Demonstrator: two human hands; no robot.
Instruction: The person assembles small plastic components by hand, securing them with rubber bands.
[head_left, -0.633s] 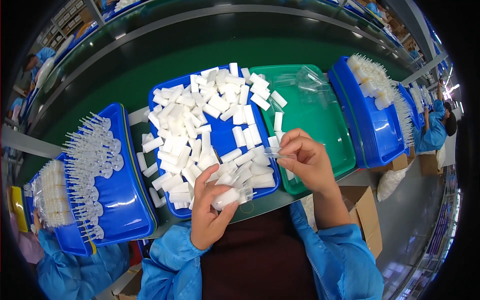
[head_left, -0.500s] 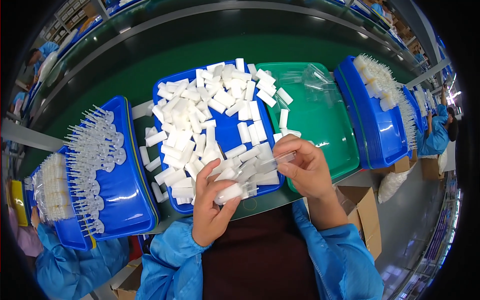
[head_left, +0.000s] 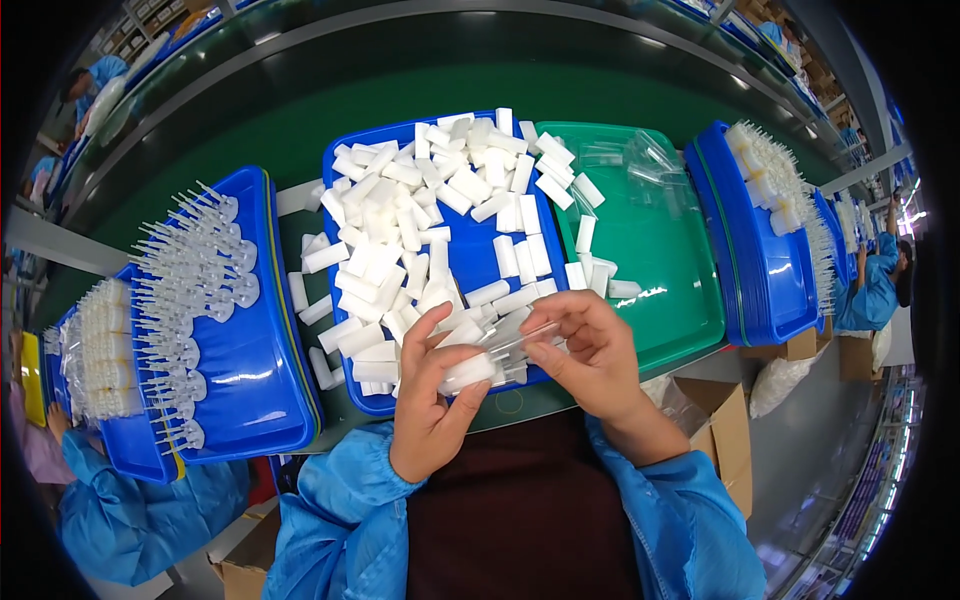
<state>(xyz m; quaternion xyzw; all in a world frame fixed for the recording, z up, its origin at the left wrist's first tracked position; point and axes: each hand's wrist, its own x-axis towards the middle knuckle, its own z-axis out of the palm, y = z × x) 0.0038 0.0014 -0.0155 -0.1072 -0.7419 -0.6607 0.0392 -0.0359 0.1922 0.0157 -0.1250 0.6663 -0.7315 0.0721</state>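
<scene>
My left hand pinches a small white block between thumb and fingers, above the near edge of the blue tray. Opposite it, my right hand grips a clear plastic sleeve by its right end. The sleeve's left end lies at the white block; whether the block has entered it I cannot tell. Behind both hands, a heap of similar white blocks fills much of the blue tray.
A green tray on the right holds clear plastic pieces and several white blocks. Blue trays with clear thin-stemmed parts stand at left; stacked blue trays flank the right. A cardboard box sits below, and co-workers are nearby.
My hands have drawn closer together, the right one moving slightly left and down. The clear sleeve now meets the white block more closely. The whole view has shifted a little.
</scene>
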